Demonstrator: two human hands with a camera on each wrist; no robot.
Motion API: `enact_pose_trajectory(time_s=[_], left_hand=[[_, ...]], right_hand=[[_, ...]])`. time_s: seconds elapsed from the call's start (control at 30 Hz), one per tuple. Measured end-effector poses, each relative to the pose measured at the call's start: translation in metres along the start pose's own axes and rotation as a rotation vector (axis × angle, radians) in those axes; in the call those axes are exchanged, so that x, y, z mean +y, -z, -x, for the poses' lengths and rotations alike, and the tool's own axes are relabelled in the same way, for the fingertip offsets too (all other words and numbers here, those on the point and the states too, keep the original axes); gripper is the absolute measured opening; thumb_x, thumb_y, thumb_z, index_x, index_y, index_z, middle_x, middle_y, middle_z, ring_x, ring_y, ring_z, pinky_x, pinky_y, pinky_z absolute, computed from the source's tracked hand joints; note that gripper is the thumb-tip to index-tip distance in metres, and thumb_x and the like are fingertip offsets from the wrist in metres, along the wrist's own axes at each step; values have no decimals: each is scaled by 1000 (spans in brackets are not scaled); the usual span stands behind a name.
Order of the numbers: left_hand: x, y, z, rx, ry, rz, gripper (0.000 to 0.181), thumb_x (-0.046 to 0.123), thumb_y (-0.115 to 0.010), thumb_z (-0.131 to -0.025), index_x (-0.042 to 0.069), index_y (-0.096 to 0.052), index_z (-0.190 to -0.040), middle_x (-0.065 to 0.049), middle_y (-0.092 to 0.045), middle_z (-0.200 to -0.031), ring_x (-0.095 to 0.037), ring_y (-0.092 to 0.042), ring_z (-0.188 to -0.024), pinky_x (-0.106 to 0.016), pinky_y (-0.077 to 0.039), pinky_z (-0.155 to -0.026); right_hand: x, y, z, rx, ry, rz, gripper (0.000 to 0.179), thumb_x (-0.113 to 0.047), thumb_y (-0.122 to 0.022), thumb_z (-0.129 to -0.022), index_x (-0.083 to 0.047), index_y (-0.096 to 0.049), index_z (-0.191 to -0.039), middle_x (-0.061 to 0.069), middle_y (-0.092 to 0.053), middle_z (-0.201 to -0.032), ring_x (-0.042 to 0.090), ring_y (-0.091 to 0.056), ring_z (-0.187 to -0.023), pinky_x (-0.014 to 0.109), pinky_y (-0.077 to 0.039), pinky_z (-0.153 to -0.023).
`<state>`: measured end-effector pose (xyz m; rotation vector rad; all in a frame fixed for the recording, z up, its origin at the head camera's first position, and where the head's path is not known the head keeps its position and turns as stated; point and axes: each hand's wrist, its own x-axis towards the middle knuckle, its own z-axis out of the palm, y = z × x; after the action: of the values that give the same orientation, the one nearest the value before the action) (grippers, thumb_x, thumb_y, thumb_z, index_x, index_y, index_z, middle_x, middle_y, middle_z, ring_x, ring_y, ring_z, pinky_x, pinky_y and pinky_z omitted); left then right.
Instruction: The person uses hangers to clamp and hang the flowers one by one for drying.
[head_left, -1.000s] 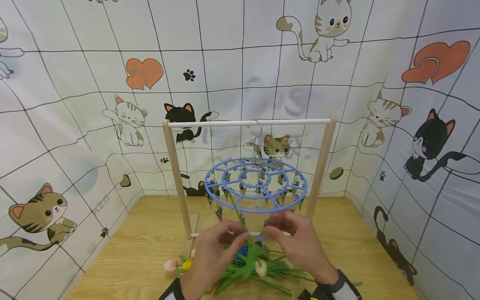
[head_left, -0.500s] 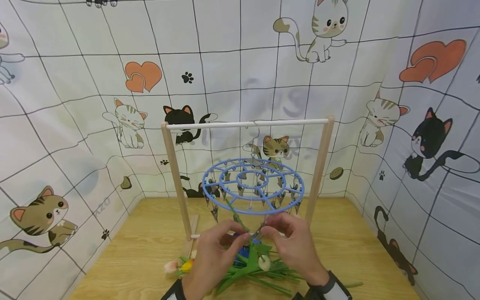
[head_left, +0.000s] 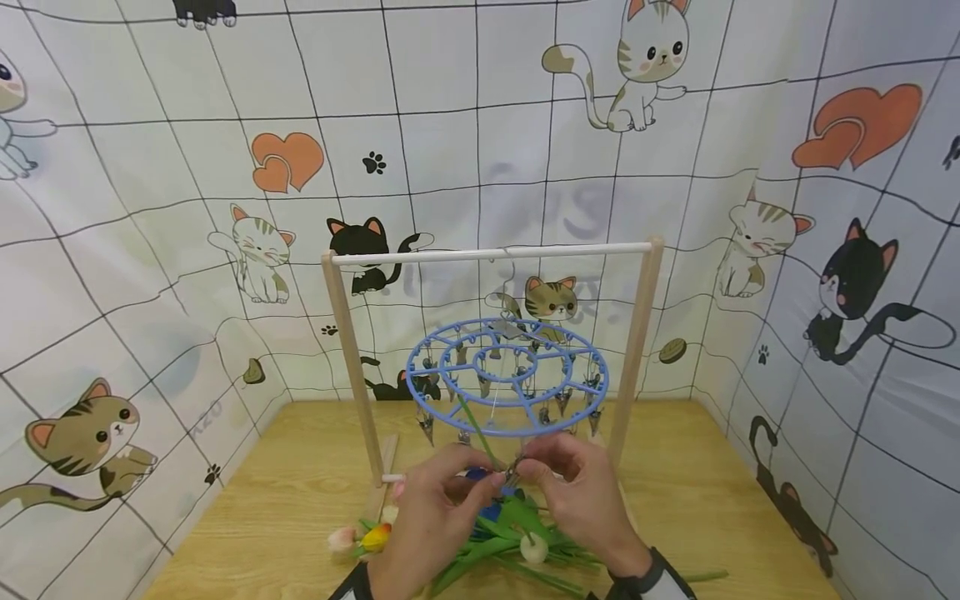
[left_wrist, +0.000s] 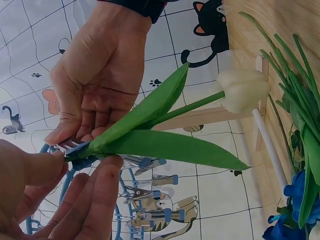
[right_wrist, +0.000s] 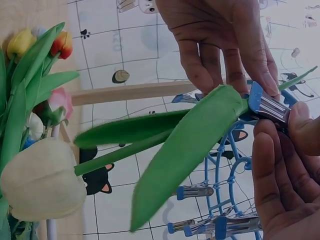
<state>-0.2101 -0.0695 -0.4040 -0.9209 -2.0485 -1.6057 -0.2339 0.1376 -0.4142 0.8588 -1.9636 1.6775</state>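
Observation:
A white artificial tulip [right_wrist: 44, 179] with long green leaves hangs flower-down between the hands. Its stem is pinched between thumb and fingers of my left hand [head_left: 438, 512], just above the leaves. My right hand [head_left: 581, 492] pinches a metal clip [right_wrist: 270, 109] with blue tips. The clip's tips meet the stem where the leaves begin; fingers partly hide its grip there. Just above both hands hangs the round blue clip hanger [head_left: 512, 433], with several metal clips dangling from its rings.
The hanger hooks on a white rod [head_left: 420, 256] between wooden posts [head_left: 637, 350]. Several artificial flowers lie on the wooden table [head_left: 262, 492] beneath the hands, including a yellow-orange tulip [head_left: 376, 537] and blue blooms [left_wrist: 302, 197]. A cat-print sheet [head_left: 435, 150] encloses the back and sides.
My right hand has moved left with the clip, bringing it against the tulip stem at my left fingertips. The left hand stays nearly in place. The hanger has swayed slightly.

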Motion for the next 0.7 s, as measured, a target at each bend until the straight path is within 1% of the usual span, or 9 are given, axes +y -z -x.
enact_pose_trajectory(time_s=[0.1, 0.2, 0.3, 0.37, 0.43, 0.5, 0.6, 0.7], left_hand=[[5, 0, 0, 3, -2, 14, 13, 6, -69, -96, 13, -66, -106, -6, -62, -99, -19, -73, -82, -32, -61, -64], [15, 1, -1, 9, -1, 26, 13, 1, -69, -95, 9, -66, -105, -9, -62, -97, -25, -73, -79, -34, -61, -63], [24, 3, -2, 7, 4, 27, 12, -1, -69, -94, 7, -66, -103, -11, -63, -96, -29, -73, -75, -36, -61, -63], [26, 4, -2, 3, 5, 13, 12, -1, -69, -94, 7, -67, -104, -11, -65, -96, -27, -73, -75, -37, -61, -64], [24, 5, -1, 1, 2, -2, 12, 0, -69, -95, 7, -67, -105, -10, -66, -98, -23, -73, -75, -36, -61, -64], [20, 5, 0, 2, -4, -20, 12, 2, -69, -95, 8, -68, -106, -8, -67, -98, -18, -73, -75, -35, -61, -63], [7, 5, 2, 1, -13, -41, 12, 6, -69, -96, 11, -68, -107, -4, -68, -99, -11, -72, -76, -32, -60, -62], [-5, 5, 5, -9, -24, -52, 12, 10, -69, -97, 13, -68, -108, -1, -68, -99, -12, -72, -76, -31, -60, -62]], right_hand=[[1, -1, 0, -11, -3, 3, 10, -8, -70, -95, -15, -70, -103, 2, -70, -96, 20, -71, -86, 38, -60, -73], [2, -2, 0, -28, -14, 9, 10, -9, -70, -96, -14, -69, -105, 2, -71, -98, 20, -71, -86, 39, -60, -73], [1, -1, 1, -47, -55, 12, 13, -14, -69, -97, -10, -69, -109, 2, -71, -102, 20, -71, -88, 38, -60, -74], [1, -1, 2, -56, -93, 1, 17, -17, -69, -97, -8, -68, -111, 2, -71, -103, 21, -70, -89, 38, -60, -76], [1, -2, 3, -59, -124, -10, 19, -19, -69, -98, -9, -68, -114, 1, -70, -105, 21, -69, -93, 38, -60, -79], [2, -2, 3, -61, -141, -20, 19, -20, -69, -98, -11, -68, -115, 1, -69, -107, 22, -68, -95, 39, -59, -81], [2, -3, 4, -61, -147, -20, 19, -20, -69, -98, -15, -67, -116, 1, -69, -109, 22, -67, -97, 39, -59, -82], [4, -2, 5, -68, -137, -18, 21, -18, -69, -98, -13, -66, -119, 4, -67, -113, 23, -66, -98, 39, -59, -81]])
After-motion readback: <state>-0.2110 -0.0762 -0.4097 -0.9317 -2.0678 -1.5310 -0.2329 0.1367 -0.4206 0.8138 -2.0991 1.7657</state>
